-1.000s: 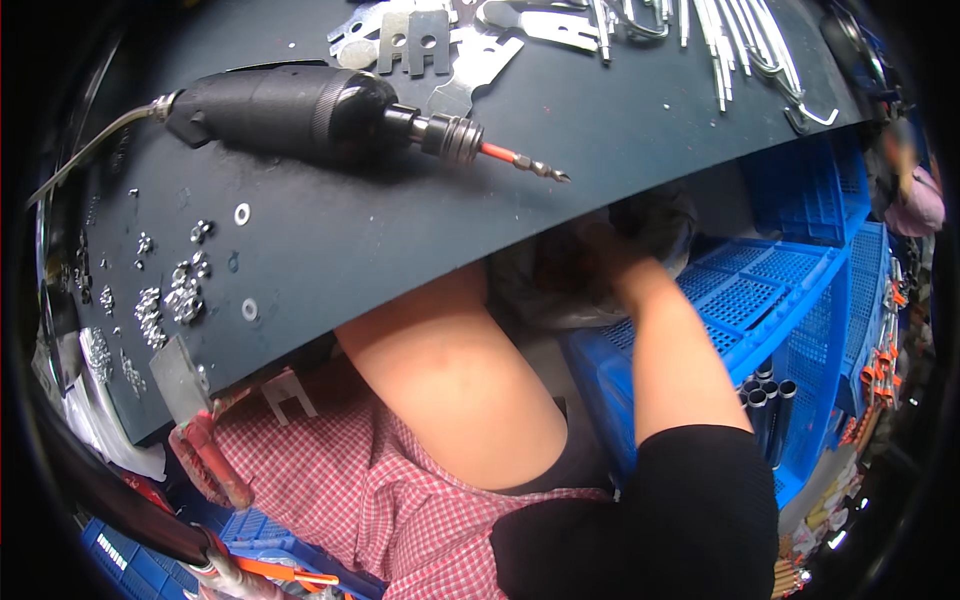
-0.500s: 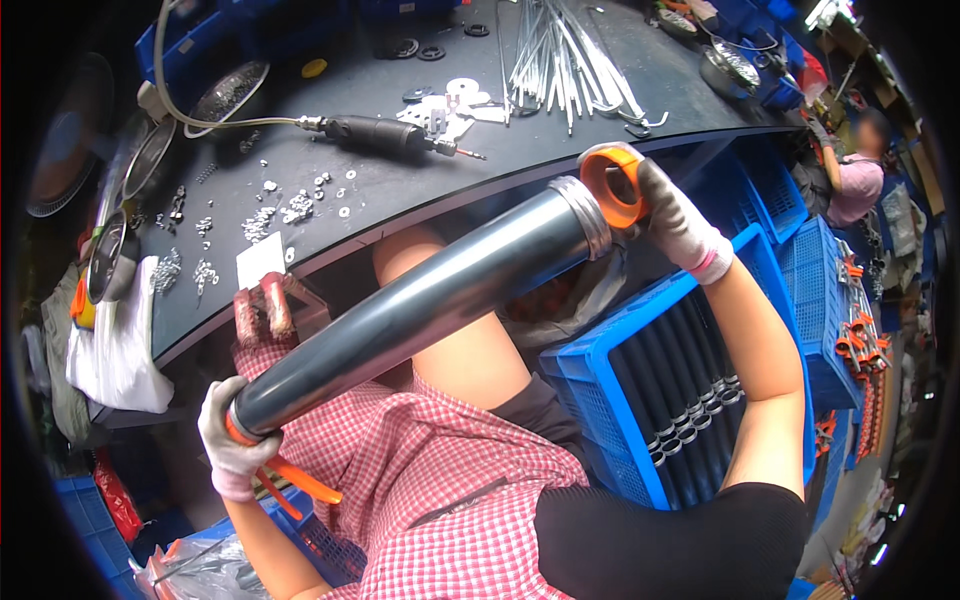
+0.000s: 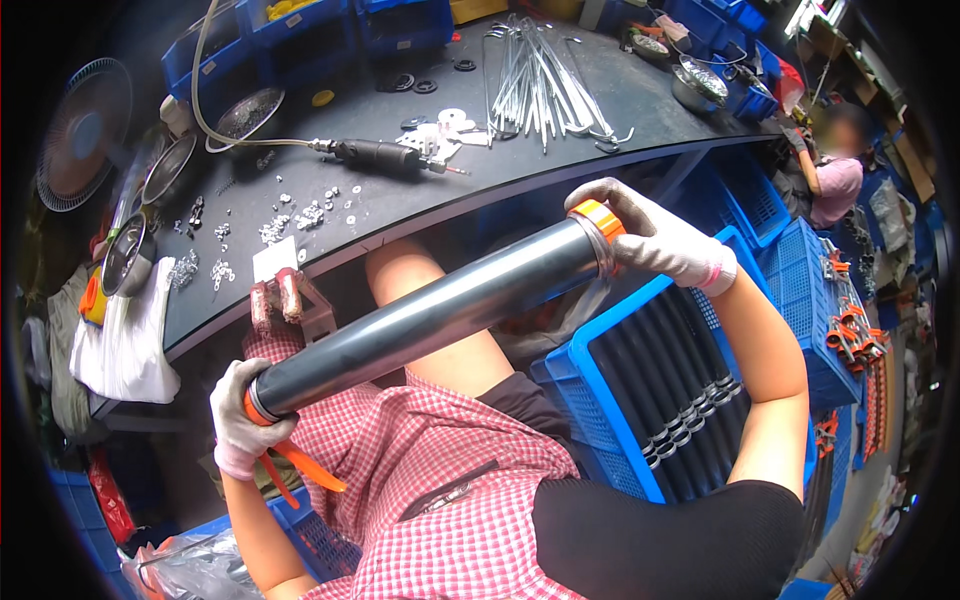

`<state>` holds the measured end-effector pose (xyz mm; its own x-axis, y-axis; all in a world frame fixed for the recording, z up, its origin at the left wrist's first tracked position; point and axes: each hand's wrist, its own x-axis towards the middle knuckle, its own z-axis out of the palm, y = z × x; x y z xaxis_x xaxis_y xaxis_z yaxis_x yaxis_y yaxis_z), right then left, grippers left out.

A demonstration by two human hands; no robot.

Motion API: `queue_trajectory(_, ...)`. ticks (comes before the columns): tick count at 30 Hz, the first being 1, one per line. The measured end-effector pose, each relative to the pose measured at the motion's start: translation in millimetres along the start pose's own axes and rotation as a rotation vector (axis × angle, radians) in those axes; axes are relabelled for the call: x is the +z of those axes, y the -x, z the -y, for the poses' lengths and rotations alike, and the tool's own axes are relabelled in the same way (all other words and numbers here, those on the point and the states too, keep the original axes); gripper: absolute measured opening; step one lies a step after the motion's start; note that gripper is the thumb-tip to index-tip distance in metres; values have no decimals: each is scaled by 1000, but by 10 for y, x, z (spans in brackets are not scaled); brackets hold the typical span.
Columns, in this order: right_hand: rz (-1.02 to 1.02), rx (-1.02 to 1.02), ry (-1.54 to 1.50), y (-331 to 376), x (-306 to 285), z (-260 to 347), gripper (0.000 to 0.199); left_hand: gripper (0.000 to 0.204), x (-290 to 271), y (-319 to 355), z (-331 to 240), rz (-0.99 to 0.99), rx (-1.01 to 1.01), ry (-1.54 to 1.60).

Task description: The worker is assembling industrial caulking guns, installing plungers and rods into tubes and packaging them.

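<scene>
A long dark grey tube (image 3: 430,315) with orange end caps slants across my lap, below the front edge of the black workbench (image 3: 400,215). My left hand (image 3: 240,425), in a white glove, grips its lower end, where orange strips hang down. My right hand (image 3: 655,240), also gloved, wraps the upper orange cap. To my right, under that hand, stands a blue crate (image 3: 600,400) holding several more dark tubes.
A corded power tool (image 3: 385,155), scattered small washers and screws (image 3: 300,215), metal bowls (image 3: 125,265) and a bundle of long metal hooks (image 3: 545,75) lie on the bench. Blue crates stand at right. Another person (image 3: 830,175) sits at far right.
One second ago my right hand was reaching down into the crate below the bench edge. Now both hands hold the tube across my lap, and the view has pulled back from the bench.
</scene>
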<state>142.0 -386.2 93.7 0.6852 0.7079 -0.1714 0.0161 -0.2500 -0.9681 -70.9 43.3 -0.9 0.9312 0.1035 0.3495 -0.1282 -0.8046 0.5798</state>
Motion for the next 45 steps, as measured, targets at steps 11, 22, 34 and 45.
queue_trajectory(11, -26, -221, 50, -203, -187, -403, 80, 55, -28, 50, 219, 55, -171, 73)
queue_trajectory(22, 203, -177, -20, -322, -96, -350, 81, 55, -63, 6, 234, 116, -213, 72)
queue_trajectory(34, 153, -691, 663, -146, -30, -84, 42, 66, -168, -19, 312, 447, -503, 448)
queue_trajectory(45, 458, -501, 1359, -92, -152, 14, 49, 69, -43, -103, 340, 521, -479, 454)
